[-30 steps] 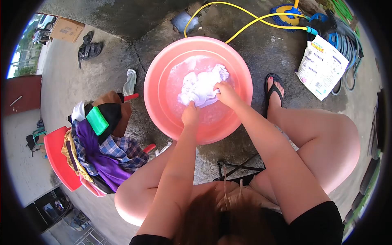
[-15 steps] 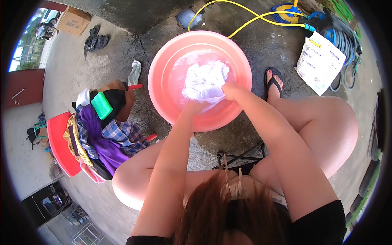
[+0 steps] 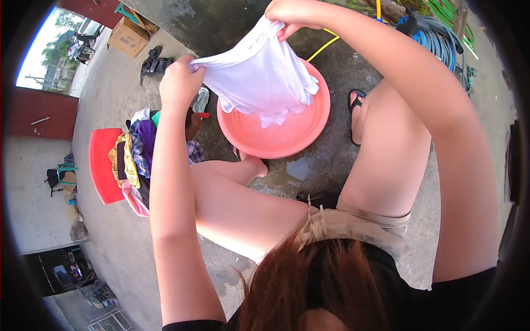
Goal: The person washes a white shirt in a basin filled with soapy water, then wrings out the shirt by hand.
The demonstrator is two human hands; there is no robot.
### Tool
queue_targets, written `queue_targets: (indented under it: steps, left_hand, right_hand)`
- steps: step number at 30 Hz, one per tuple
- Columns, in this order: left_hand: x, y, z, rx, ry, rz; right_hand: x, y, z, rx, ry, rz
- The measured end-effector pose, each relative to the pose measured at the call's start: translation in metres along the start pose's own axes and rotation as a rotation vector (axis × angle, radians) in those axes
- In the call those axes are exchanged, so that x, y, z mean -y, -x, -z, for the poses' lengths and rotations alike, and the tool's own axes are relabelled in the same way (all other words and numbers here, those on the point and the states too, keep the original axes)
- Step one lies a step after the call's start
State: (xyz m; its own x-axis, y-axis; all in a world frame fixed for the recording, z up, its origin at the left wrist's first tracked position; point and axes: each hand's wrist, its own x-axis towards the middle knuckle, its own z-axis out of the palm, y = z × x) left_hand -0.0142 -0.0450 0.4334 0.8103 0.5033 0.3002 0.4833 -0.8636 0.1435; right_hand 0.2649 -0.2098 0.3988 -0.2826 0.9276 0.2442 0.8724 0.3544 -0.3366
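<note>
A wet white cloth garment (image 3: 248,71) is stretched between my two hands above a round pink basin (image 3: 270,146). My left hand (image 3: 182,80) is closed on one corner, to the left of the basin. Higher up, my right hand (image 3: 290,16) pinches the other corner beyond the basin's far rim. The garment's lower edge hangs down into the basin, over or into the water; the exact contact is hard to make out. What kind of garment it is does not show.
Left of my leg, a red chair (image 3: 107,165) carries a pile of clothes (image 3: 130,157). Black sandals (image 3: 154,65) and a cardboard box (image 3: 128,37) lie farther off. A yellow hose (image 3: 323,48) runs behind the basin, and a coiled blue hose (image 3: 436,47) is at the upper right.
Both hands have risen out of the basin and spread apart, lifting the white garment from a bunched heap into a stretched sheet. My view has shifted and my legs have moved.
</note>
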Motion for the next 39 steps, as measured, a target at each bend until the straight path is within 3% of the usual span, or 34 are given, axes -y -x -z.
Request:
queue_targets:
  steps: [1, 2, 4, 6, 7, 8, 10, 13, 15, 18, 23, 26, 27, 28, 30, 33, 34, 35, 38, 39]
  left_hand:
    - [-0.005, -0.001, 0.008, -0.060, 0.064, -0.025]
    - [-0.011, -0.003, 0.014, -0.119, 0.128, -0.049]
    - [-0.014, -0.005, 0.012, -0.263, 0.218, -0.123]
    - [-0.016, -0.009, -0.001, -0.428, 0.278, -0.222]
    - [-0.017, -0.009, -0.005, -0.402, 0.275, -0.207]
    - [-0.019, -0.012, -0.009, -0.319, 0.408, -0.208]
    - [-0.022, -0.014, -0.014, -0.150, 0.668, -0.187]
    - [-0.033, -0.016, -0.023, 0.045, 0.773, -0.295]
    - [-0.043, -0.014, -0.026, 0.200, 0.920, -0.214]
    - [-0.041, -0.020, -0.030, 0.335, 1.081, -0.100]
    - [-0.045, -0.023, -0.036, 0.237, 1.185, 0.001]
    - [-0.056, -0.023, -0.030, 0.126, 1.194, 0.035]
    - [-0.059, -0.023, -0.029, 0.089, 1.207, 0.044]
    - [-0.062, -0.023, -0.029, 0.099, 1.269, 0.059]
    - [-0.066, -0.023, -0.028, 0.121, 1.392, 0.080]
    - [-0.073, -0.025, -0.020, 0.057, 1.474, -0.006]
    - [-0.075, -0.026, -0.015, 0.036, 1.499, -0.037]
    - [-0.072, -0.025, -0.007, 0.170, 1.546, -0.008]
    - [-0.064, -0.022, -0.014, 0.154, 1.210, 0.017]
    - [-0.055, -0.026, -0.013, 0.507, 1.213, -0.014]
  right_hand:
    - [0.038, 0.002, 0.016, -0.207, 0.061, -0.025]
    - [0.065, 0.004, 0.022, -0.299, -0.346, -0.141]
    - [0.079, -0.001, 0.027, -0.407, -0.096, -0.154]
    - [0.075, -0.005, 0.017, -0.497, -0.148, -0.068]
    - [0.078, -0.005, 0.011, -0.450, -0.463, -0.222]
    - [0.067, -0.011, 0.007, -0.412, 0.015, -0.133]
    - [0.094, -0.022, -0.007, -0.590, -0.972, -0.562]
    - [0.107, -0.034, -0.015, -0.467, -0.835, -0.559]
    - [0.103, -0.038, -0.026, -0.559, -0.669, -0.493]
    - [0.097, -0.034, -0.022, -0.560, -0.683, -0.457]
    - [0.100, -0.025, -0.001, -0.372, -1.070, -0.539]
    - [0.075, -0.015, -0.024, -0.283, -0.723, -0.595]
    - [0.078, -0.015, -0.021, -0.104, -0.594, -0.589]
    - [0.088, -0.017, -0.026, -0.073, -0.674, -0.512]
    - [0.094, -0.023, -0.040, -0.101, -0.655, -0.548]
    - [0.095, -0.036, -0.046, -0.471, -0.874, -0.590]
    - [0.095, -0.037, -0.046, -0.474, -0.925, -0.595]
    - [0.094, -0.037, -0.045, -0.477, -0.976, -0.600]
    - [0.092, -0.035, -0.045, -0.596, -1.077, -0.577]
    - [0.091, -0.036, -0.042, -0.639, -1.093, -0.576]
